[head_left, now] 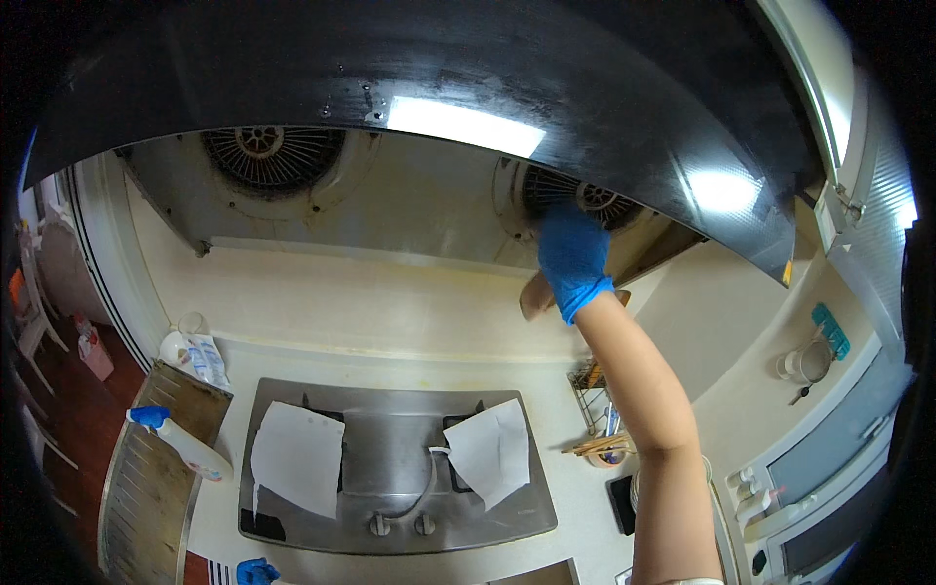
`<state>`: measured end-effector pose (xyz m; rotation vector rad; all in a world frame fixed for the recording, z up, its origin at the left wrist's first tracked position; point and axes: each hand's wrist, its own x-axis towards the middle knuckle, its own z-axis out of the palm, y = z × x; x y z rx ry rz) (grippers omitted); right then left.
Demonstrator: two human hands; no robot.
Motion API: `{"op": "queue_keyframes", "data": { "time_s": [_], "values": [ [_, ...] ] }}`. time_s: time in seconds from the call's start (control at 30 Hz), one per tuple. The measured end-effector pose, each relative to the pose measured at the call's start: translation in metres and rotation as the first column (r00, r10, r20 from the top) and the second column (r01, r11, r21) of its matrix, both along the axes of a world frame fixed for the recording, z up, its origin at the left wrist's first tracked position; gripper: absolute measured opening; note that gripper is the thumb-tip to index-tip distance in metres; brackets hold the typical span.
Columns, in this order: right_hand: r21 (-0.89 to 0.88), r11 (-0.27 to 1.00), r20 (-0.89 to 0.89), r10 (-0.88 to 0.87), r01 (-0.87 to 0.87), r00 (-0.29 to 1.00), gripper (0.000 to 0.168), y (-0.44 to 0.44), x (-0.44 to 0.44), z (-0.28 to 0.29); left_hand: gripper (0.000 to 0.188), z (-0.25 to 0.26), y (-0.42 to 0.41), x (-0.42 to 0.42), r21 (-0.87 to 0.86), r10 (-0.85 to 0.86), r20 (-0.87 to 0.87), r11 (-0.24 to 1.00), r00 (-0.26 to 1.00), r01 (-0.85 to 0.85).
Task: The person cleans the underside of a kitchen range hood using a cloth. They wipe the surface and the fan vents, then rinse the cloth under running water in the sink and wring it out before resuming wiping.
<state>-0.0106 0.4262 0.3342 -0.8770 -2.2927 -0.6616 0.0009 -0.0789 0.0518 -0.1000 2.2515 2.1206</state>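
My right hand, in a blue glove, reaches up to the round fan grille on the right underside of a range hood. Its fingers are blurred, so whether they hold anything cannot be told. A brown object, blurred and unidentified, shows beside and behind the wrist. At the bottom edge, a crumpled blue glove shape appears, partly cut off; whether my left hand is inside it cannot be told. Another stained grille is at the hood's left. Below, white sheets cover the burners of a steel gas hob.
The hood's dark glossy panel overhangs the view. A spray bottle lies across a greasy metal panel at left. To the right stand a wire rack, chopsticks and a black flat object. A strainer hangs on the wall.
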Motion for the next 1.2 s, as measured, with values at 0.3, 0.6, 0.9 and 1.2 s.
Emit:
{"op": "queue_keyframes", "data": {
  "time_s": [0.3, 0.6, 0.9, 1.2],
  "values": [
    [0.138, 0.881, -0.469, 0.461, -0.453, 0.753, 0.033, -0.02, 0.03, -0.032, 0.018, 0.004, 0.003, -0.005, 0.038, -0.07, -0.067, 0.997, 0.995, 0.073],
    [0.147, 0.958, -0.41, 0.285, -0.245, 0.867, 0.042, -0.021, -0.01, -0.005, 0.018, 0.006, 0.007, -0.002, 0.01, -0.052, -0.026, 0.999, 0.998, 0.053],
    [0.49, 0.821, -0.241, 0.452, -0.294, 0.859, 0.037, 0.014, -0.016, -0.005, 0.015, -0.001, 0.004, -0.014, 0.042, -0.018, -0.021, 0.999, 1.0, 0.019],
    [0.313, 0.874, -0.257, 0.454, -0.371, 0.853, 0.034, 0.009, -0.013, -0.006, 0.014, 0.011, 0.018, -0.008, 0.001, -0.026, -0.025, 1.0, 0.999, 0.026]
  ]
}}
